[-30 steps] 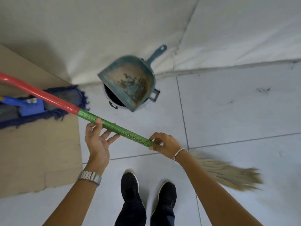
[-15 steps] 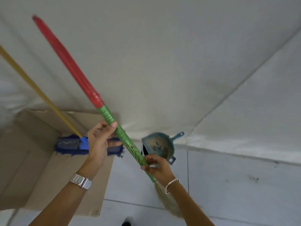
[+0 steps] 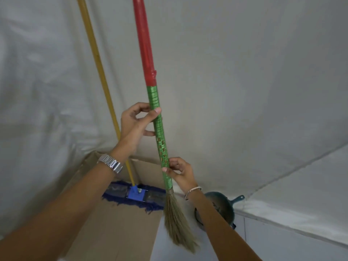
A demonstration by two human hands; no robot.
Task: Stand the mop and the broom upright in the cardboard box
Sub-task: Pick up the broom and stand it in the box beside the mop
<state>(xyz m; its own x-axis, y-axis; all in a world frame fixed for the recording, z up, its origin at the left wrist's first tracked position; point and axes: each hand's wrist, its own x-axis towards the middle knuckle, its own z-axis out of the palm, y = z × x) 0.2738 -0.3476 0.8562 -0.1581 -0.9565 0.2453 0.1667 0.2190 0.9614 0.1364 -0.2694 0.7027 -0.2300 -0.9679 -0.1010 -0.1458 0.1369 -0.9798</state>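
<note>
While the broom (image 3: 157, 117) stands nearly upright, bristles down just right of the cardboard box (image 3: 116, 228), the left hand (image 3: 135, 125) curls its fingers (image 3: 155, 111) around the green handle and the right hand (image 3: 179, 172) pinches it lower down. The mop (image 3: 134, 194) already stands in the box, its yellow pole leaning up leftward.

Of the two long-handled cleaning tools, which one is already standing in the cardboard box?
The mop: yellow handle, blue head resting in the cardboard box. The broom, red-and-green handled, is held in both hands, bristles hanging outside the box.
</note>
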